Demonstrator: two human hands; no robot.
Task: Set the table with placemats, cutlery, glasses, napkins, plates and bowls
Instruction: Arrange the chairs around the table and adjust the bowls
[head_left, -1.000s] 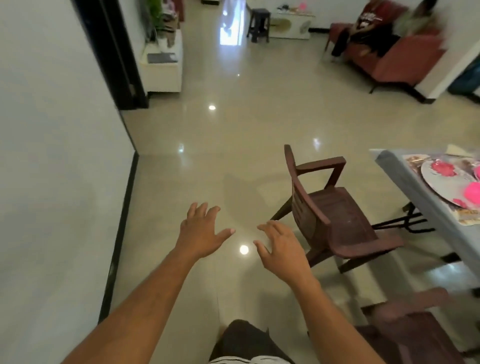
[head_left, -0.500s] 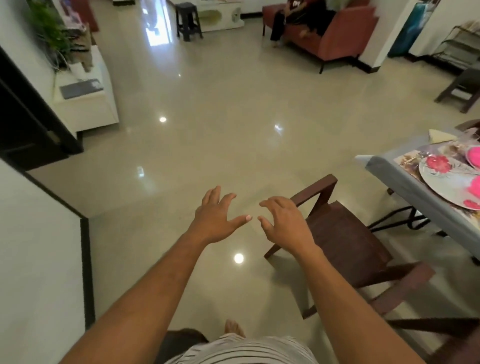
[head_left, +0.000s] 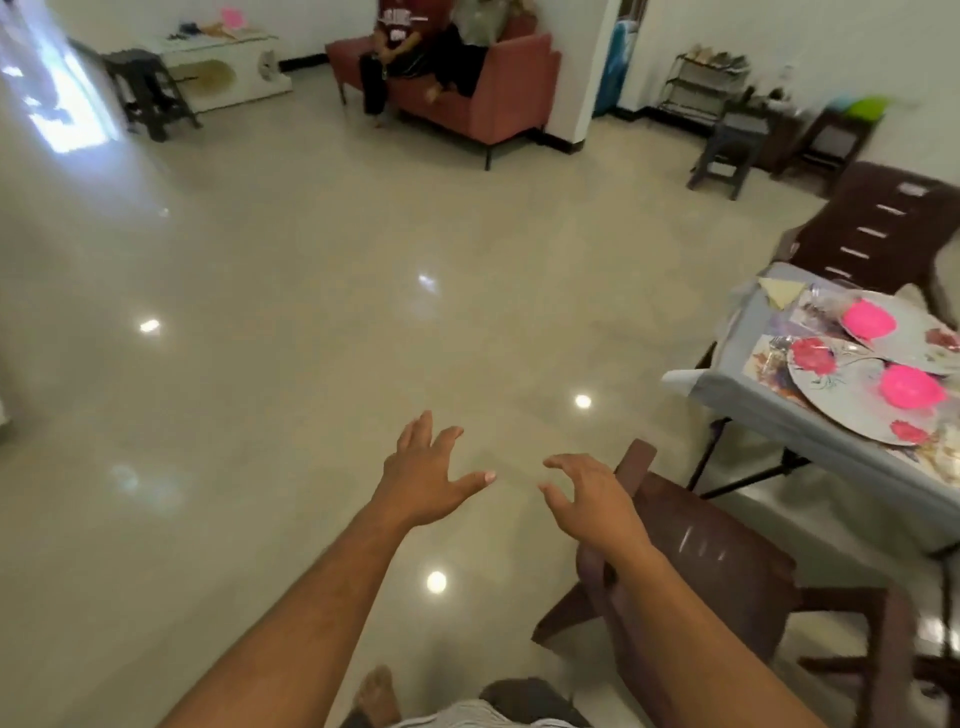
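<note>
Left hand (head_left: 423, 475) spread, right hand (head_left: 589, 499) loosely curled, both empty above glossy tiled floor (head_left: 311, 322).

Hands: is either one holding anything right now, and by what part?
Nothing is held. The left hand and right hand are both empty, fingers spread, out over the floor beside the brown chair.

My left hand (head_left: 423, 478) and right hand (head_left: 589, 501) hang over the floor (head_left: 311, 312). A chair (head_left: 711, 566) sits under my right arm; right of it, the bench (head_left: 727, 384) carries two plates (head_left: 852, 395), a bowl (head_left: 911, 385) on each.
</note>
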